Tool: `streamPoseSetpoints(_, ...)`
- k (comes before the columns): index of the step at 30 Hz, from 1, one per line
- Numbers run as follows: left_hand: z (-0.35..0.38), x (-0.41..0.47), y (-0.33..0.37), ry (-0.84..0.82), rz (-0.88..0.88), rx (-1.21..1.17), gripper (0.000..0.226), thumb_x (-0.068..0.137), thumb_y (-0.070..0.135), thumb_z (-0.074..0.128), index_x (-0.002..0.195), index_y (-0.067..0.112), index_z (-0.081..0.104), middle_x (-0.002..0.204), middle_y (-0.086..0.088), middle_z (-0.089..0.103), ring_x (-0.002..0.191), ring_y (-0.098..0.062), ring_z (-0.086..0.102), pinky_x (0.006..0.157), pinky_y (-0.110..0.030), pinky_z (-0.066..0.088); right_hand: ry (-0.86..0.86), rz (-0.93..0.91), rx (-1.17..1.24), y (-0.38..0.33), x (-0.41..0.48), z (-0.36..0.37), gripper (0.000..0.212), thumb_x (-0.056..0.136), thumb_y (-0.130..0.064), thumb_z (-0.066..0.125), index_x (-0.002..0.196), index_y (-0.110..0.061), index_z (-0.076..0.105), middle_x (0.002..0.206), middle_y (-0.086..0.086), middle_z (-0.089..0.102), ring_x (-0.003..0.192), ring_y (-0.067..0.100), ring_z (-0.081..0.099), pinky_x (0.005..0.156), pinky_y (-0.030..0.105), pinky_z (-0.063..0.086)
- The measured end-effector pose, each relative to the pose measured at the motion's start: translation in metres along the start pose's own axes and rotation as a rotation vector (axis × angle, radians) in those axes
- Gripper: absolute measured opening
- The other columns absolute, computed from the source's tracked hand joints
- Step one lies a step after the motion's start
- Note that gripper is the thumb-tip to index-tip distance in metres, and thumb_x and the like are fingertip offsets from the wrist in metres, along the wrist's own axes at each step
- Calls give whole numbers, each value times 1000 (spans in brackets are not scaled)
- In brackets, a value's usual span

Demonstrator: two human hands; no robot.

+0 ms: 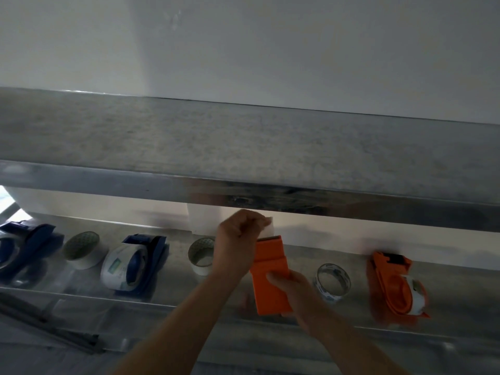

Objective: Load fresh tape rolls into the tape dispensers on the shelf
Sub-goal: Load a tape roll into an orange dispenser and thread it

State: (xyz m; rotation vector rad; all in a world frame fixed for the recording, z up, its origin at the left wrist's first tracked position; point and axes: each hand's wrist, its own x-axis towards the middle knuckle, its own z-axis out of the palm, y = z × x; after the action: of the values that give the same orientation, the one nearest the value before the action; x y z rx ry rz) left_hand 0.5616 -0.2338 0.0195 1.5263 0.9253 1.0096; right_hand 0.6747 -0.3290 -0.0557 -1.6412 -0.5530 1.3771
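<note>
Along the lower steel shelf (173,301), starting at the far left, a blue tape dispenser (20,247) lies partly cut off by the frame edge with a clear roll in it. Just beside it sits a loose roll of pale tape (82,249), lying tilted with its core facing up. Next comes a second blue tape dispenser (140,262), loaded with a white-looking roll (a green label shows on it, too blurred to read). Another loose pale roll (201,256) stands near it, partly behind the left forearm. In the middle, both hands work on an orange tape dispenser (270,277) held up off the shelf with its serrated cutter end pointing away from the person. The left hand (239,234) is closed in a pinch on the free end of the tape (267,227), a pale strip drawn up over the cutter teeth. The right hand (290,289) is wrapped around the lower part of the orange body, thumb laid across its flat face. Right of the hands, a clear tape roll (333,282) rests on the shelf, well apart from the dispenser in hand. Farthest right lies a second orange tape dispenser (397,286), on its side, with a clear roll seated in it. Above everything runs an upper steel shelf (243,147), its underside grey and mottled, set against a white wall (270,44).
</note>
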Motion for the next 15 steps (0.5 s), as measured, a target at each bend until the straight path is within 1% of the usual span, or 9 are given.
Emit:
streamPoseSetpoints(1,-1,4,3,16,-38,-30,10,91,14,63,87,17,71,88,4,76,85,-7,70,78,-23,54,-16,0,-9,-1,-1,-1,49,81,-48,71,122,-26,59,111,1,72,103,23,68,86,43,51)
streamPoseSetpoints(2,-3,8,6,22,-72,-34,10,92,16,63,87,17,72,86,5,76,83,-6,70,76,-23,53,-32,0,-14,-2,-3,-1,45,84,-45,70,123,-26,58,112,1,72,102,22,67,83,40,51)
streamPoseSetpoints(5,-6,20,10,5,-122,-42,11,93,19,62,88,19,72,85,7,76,80,-5,71,71,-21,52,-70,-9,-4,-6,-7,0,36,90,-36,64,123,-26,55,114,0,69,99,17,65,69,31,48)
streamPoseSetpoints(7,-9,24,13,-9,-119,-62,6,93,20,64,95,18,69,88,7,76,81,-7,72,65,-16,52,-81,-20,-2,-7,-9,0,35,90,-33,64,123,-25,55,113,-1,69,97,14,66,66,27,48)
streamPoseSetpoints(9,-10,26,14,-14,-139,-71,10,92,21,64,101,17,67,91,6,75,82,-7,72,65,-17,52,-82,-33,-17,-8,-10,1,36,89,-32,67,122,-24,57,111,-1,70,94,13,67,63,24,49)
streamPoseSetpoints(12,-9,26,13,-34,-163,-64,12,92,23,63,102,18,66,94,5,75,83,-6,72,75,-28,54,-77,-37,-38,-8,-9,0,39,87,-34,70,122,-22,58,110,0,71,94,14,69,64,23,51)
streamPoseSetpoints(13,-9,26,13,-36,-162,-63,11,92,23,64,102,18,66,93,5,75,83,-7,72,75,-28,54,-77,-33,-39,-7,-8,0,38,88,-32,68,123,-22,58,111,1,71,96,15,69,66,25,51)
streamPoseSetpoints(15,-8,25,12,-37,-141,-65,7,92,20,63,98,18,67,91,5,75,83,-8,72,71,-23,53,-80,-30,-40,-6,-6,0,36,89,-32,66,123,-23,57,112,1,70,98,17,68,69,27,51)
